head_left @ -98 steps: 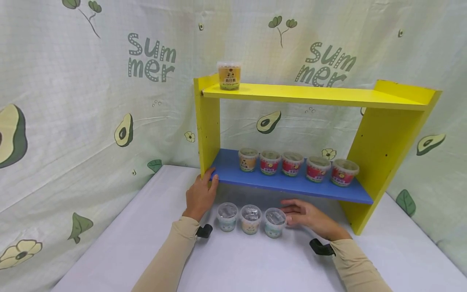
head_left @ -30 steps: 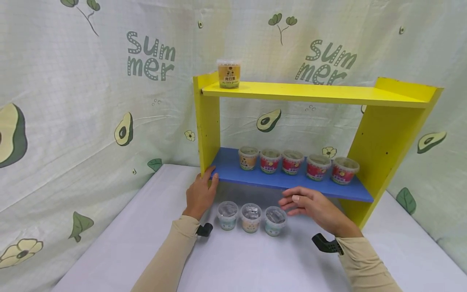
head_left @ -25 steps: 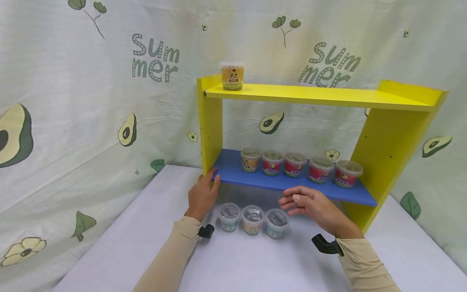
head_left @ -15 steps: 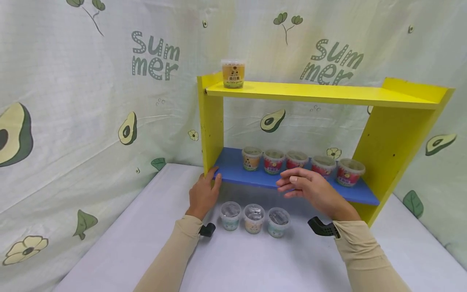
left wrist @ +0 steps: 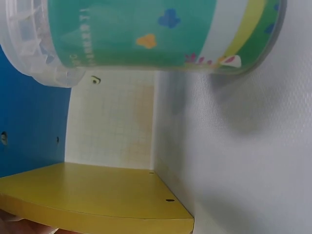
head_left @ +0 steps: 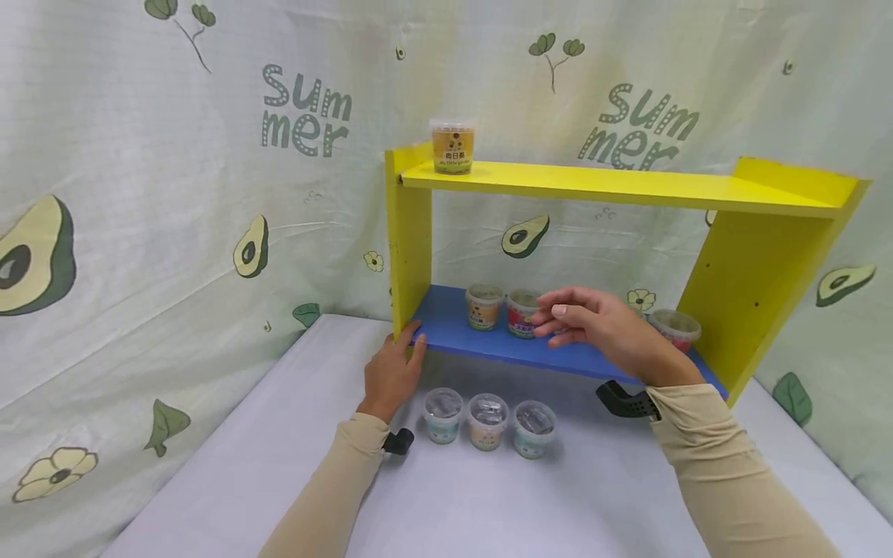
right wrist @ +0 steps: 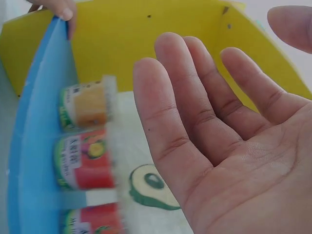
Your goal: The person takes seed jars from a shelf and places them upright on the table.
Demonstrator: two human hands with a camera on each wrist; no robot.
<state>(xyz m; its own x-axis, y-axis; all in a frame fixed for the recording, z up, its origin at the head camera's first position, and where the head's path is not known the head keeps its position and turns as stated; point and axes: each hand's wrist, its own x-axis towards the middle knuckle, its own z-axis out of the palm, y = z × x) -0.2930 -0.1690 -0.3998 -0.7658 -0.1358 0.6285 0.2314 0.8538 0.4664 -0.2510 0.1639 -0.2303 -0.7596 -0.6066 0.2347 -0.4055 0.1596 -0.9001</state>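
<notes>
My left hand (head_left: 393,376) grips the front left corner of the shelf unit (head_left: 410,256), where the yellow side panel meets the blue shelf. Its fingertips (left wrist: 29,226) show at the panel edge in the left wrist view. My right hand (head_left: 614,329) hovers before the blue shelf, holding nothing, fingers loosely extended in the right wrist view. Behind it is a row of lidded cups: an orange cup (head_left: 484,307), a red cup (head_left: 519,314) near the fingertips, and another red cup (head_left: 675,328) at the right end. The hand hides the cups between.
An orange cup (head_left: 453,149) stands on the yellow top shelf, at its left end. On the white table (head_left: 474,504) three lidded cups stand in a row: a teal cup (head_left: 443,426), a pale orange cup (head_left: 486,434) and another teal cup (head_left: 532,440).
My right hand has risen from beside the right teal cup on the table to the front of the blue shelf. The left hand keeps its place, and the cups have not moved.
</notes>
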